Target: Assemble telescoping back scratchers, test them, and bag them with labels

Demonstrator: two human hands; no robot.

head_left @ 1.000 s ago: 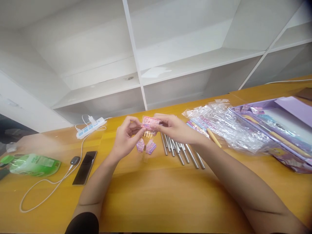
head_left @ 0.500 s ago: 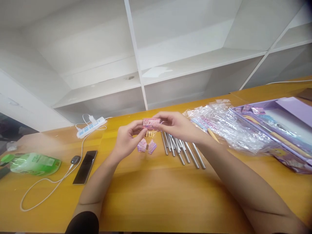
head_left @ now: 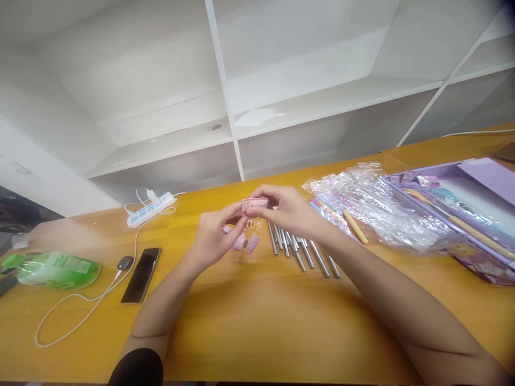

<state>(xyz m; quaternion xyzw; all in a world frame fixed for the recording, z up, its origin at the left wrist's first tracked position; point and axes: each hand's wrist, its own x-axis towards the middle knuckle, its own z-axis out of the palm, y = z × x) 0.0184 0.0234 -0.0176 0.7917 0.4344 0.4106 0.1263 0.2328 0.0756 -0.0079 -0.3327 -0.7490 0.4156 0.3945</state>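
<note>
A small pink printed packet is held above the table between both hands. My left hand pinches its left end with thumb and fingers, and my right hand grips its right end. Below them on the table lie small purple-and-pink printed pieces, partly behind my left hand. Close by are several small gold-coloured items, too small to make out. Several metal tubes lie beneath and right of my right hand, partly hidden by the forearm.
Clear plastic bags and a wooden-handled tool lie on the right, beside a purple box with packaged items. On the left are a green bottle, a phone, a white cable and a power strip. White shelving stands behind.
Both hands have shifted slightly, my left hand to the right, and the pink packet has moved right and tilted. More of the wooden-handled tool shows.
</note>
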